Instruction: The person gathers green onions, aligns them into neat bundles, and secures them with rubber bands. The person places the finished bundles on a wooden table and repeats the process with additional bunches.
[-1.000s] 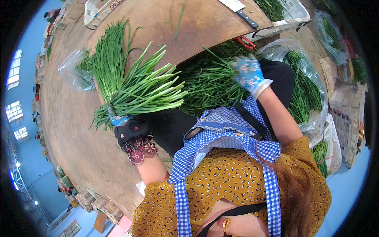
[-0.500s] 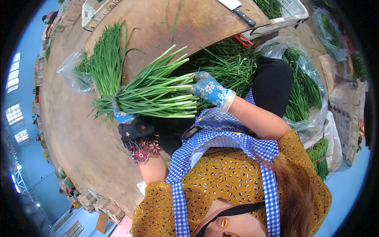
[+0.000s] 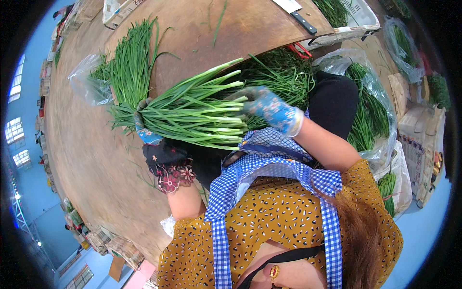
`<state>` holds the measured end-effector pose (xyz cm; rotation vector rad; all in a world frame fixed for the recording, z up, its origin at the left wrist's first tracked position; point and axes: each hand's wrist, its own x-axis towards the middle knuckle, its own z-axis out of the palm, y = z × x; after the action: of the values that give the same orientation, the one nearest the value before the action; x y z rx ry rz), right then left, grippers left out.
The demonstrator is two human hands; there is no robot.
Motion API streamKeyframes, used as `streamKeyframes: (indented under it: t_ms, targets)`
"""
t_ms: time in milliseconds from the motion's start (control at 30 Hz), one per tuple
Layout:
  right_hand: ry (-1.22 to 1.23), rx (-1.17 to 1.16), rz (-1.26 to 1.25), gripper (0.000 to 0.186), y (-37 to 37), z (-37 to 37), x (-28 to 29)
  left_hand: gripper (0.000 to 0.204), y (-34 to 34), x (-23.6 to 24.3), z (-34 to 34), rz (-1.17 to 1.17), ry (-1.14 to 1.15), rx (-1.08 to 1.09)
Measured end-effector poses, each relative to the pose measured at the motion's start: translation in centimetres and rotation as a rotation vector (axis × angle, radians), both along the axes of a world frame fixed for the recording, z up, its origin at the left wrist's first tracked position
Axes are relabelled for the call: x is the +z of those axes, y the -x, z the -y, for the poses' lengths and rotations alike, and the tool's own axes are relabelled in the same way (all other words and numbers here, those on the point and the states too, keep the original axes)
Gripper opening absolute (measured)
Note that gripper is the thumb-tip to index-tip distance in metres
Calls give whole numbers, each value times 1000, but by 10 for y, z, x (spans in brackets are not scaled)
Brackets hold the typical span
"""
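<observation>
My left hand [image 3: 143, 123], in a blue flowered glove, is closed around the leafy part of a bunch of garlic chives [image 3: 197, 115]. The bunch lies sideways above my lap, its pale stem ends fanned out to the right. At those ends, my right hand [image 3: 269, 106], in a matching glove with grey fingers, pinches at the upper stems. It is slightly blurred, and its fingertips partly hide among the stalks. Just beyond my left hand, another pile of garlic chives [image 3: 130, 67] lies on the board, its stalks reaching close to my glove.
A knife [image 3: 303, 22] lies at the wooden board's [image 3: 260, 29] right edge, above red handles [image 3: 299, 50]. Loose greens [image 3: 279, 79] heap under that edge. Plastic bags of greens [image 3: 368, 111] stand at the right, a white crate [image 3: 363, 21] at the far right.
My right hand has shifted slightly right, its fingers going from a tight curl to a looser reach over the stem ends. My left hand keeps its hold on the bunch.
</observation>
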<state>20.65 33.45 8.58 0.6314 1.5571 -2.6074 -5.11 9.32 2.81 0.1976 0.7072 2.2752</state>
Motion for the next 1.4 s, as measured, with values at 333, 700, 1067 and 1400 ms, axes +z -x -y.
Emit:
streamKeyframes:
  t_ms: [333,700,1067,1400]
  targets:
    - [-2062,317,675,12,-73,-93,-32,50,33,-23,39,-139,210,78]
    - [-708,91,123,39,28,15,-26,24,1,15,-9,152,-134,-228]
    - [-797,-17,-54,23,-23,-6,-18,19,-11,14,-16,-17,-77,51]
    - [-1844,478,779,21,-88,-81,-15,27,-10,32,-4,10,91,246]
